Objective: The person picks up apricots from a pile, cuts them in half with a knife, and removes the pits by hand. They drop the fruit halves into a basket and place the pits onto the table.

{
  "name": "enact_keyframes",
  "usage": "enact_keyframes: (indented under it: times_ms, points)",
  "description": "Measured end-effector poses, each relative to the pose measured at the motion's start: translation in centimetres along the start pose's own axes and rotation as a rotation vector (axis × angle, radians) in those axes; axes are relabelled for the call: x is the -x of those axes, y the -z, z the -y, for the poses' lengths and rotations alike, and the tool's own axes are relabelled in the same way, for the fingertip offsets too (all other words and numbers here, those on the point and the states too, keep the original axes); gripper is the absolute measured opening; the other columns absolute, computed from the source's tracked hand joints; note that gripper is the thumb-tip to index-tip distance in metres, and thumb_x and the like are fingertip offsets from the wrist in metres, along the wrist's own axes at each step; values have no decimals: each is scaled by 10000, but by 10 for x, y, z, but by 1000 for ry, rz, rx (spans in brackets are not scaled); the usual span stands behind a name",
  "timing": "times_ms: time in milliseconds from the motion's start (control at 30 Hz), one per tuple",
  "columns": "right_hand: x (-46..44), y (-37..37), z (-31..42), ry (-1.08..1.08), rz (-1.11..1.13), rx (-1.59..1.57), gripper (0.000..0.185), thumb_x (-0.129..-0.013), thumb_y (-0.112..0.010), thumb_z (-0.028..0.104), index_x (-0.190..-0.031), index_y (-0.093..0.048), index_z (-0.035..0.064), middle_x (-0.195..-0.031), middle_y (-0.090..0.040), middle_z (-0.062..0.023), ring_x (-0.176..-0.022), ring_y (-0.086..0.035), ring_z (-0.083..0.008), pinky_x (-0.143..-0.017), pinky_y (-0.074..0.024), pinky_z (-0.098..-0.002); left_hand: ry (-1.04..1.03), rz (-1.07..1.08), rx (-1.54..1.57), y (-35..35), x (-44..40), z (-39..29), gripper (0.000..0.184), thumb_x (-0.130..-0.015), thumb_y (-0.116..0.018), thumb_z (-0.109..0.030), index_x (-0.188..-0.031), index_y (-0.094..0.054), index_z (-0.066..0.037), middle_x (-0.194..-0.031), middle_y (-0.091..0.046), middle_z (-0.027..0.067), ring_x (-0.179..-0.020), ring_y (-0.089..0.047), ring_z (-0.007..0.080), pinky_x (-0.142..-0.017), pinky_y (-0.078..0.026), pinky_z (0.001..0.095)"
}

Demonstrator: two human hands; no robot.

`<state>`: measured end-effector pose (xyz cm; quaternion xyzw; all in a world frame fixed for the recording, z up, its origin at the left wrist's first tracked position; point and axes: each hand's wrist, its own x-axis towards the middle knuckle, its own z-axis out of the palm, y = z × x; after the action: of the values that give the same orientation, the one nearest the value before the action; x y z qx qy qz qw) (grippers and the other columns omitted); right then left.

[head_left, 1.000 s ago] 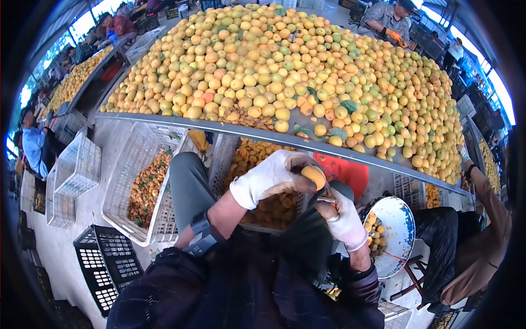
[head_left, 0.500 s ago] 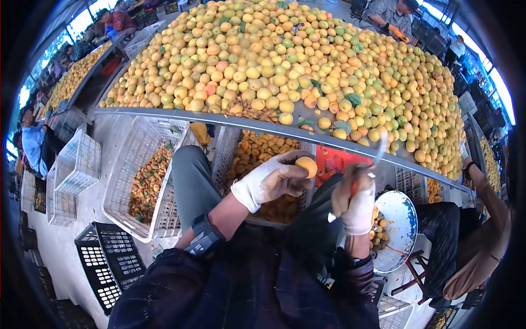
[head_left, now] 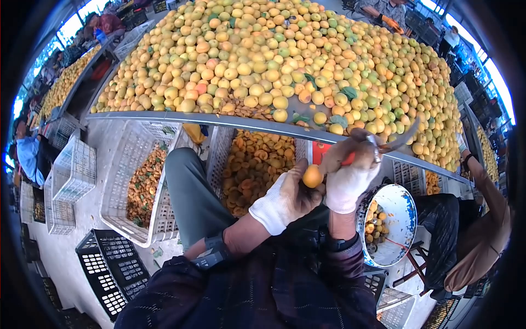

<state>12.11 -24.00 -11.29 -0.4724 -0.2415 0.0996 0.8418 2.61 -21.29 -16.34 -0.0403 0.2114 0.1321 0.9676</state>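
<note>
My left hand, in a white and soiled glove, is closed round a whole orange-yellow apricot. Close beside it, my gloved right hand is wrapped round a knife with a curved blade that points up and to the right. Part of the handle is hidden by the fingers. Under my hands, between my knees, stands a crate of halved apricots. Ahead, a big heap of apricots lies on a metal-edged table.
To the left, a white crate holds brownish apricot scraps, with a black crate nearer me. At right stands a white bucket with apricots inside. A seated person is beyond it; other people work around further tables.
My right hand has moved up and left to the apricot, the blade now tilting further right. My left hand with the apricot has shifted slightly right and down.
</note>
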Motion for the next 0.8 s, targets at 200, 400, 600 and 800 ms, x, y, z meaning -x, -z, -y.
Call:
enact_keyframes:
  times_ms: [200, 400, 600, 800]
  points:
    - [-10, 6, 2, -297, 263, -384, 303, -967, -423, 309, -1015, -545, 35, -499, -380, 7, -347, -291, -94, -345, -237, -253, -114, -79, -135, 4, -1, -3, 392, -971, -463, -376, -1132, -492, -20, -945, -580, 92, -767, -605, 222, -612, -533, 304]
    - [-25, 13, -18, -594, 287, -703, 379, -977, -407, 430, -1006, -513, 67, -503, -305, 28, -327, -240, -97, -325, -201, -256, -328, 210, -573, -9, 24, -19, 333, -939, -550, -206, -1208, -480, -23, -1100, -562, 80, -946, -593, 215, -801, -544, 381]
    - [3, -3, -19, -578, 266, -527, 313, -978, -427, 394, -972, -531, 99, -525, -305, 44, -351, -263, -92, -331, -223, -249, -181, -168, -307, 1, 1, -31, 428, -953, -418, -502, -1077, -529, -108, -802, -623, 59, -588, -576, 206, -440, -381, 277]
    - [-4, -8, -31, -524, 190, -398, 305, -967, -470, 359, -929, -552, 68, -515, -301, 42, -318, -270, -105, -282, -227, -268, -155, -220, -343, 17, 11, -58, 439, -931, -424, -531, -1069, -512, -124, -789, -618, 62, -591, -577, 222, -472, -352, 282]
